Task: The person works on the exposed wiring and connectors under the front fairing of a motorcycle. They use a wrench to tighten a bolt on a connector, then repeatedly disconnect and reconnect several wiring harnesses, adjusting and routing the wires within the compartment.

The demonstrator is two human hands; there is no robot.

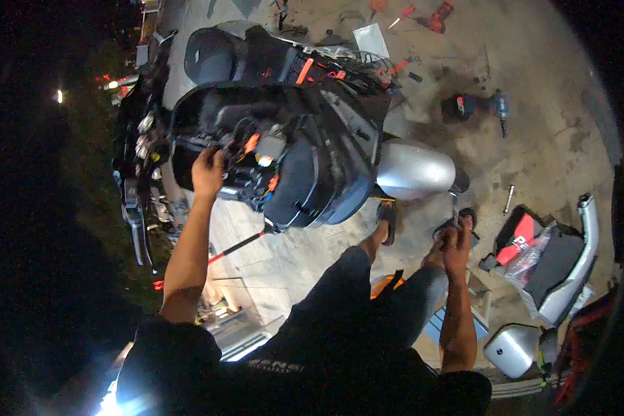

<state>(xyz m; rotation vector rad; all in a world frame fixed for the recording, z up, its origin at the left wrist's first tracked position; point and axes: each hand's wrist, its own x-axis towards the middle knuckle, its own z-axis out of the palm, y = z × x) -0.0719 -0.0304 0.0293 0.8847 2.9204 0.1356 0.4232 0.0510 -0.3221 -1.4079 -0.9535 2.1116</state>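
My left hand (208, 170) reaches into the open black compartment (194, 104) of a partly stripped scooter, its fingers curled at dark parts beside orange connectors (252, 143) and wiring; what they grip, if anything, I cannot make out. My right hand (455, 246) is low on the right, closed round an upright metal tool (455, 208), likely a wrench or extension bar. The tool's top lies just below the silver rear fender (414, 166) and a small black wheel or part behind it. My sandalled feet show between my arms, below the scooter.
A second dark scooter seat (215, 55) stands beyond. Red tools (433, 21), a blue power tool (500, 107) and a steel bar (509, 197) lie on the concrete. Loose silver panels (513, 347) and a red-black item (523, 236) are at right. A blue step stool (437, 322) is beside my leg.
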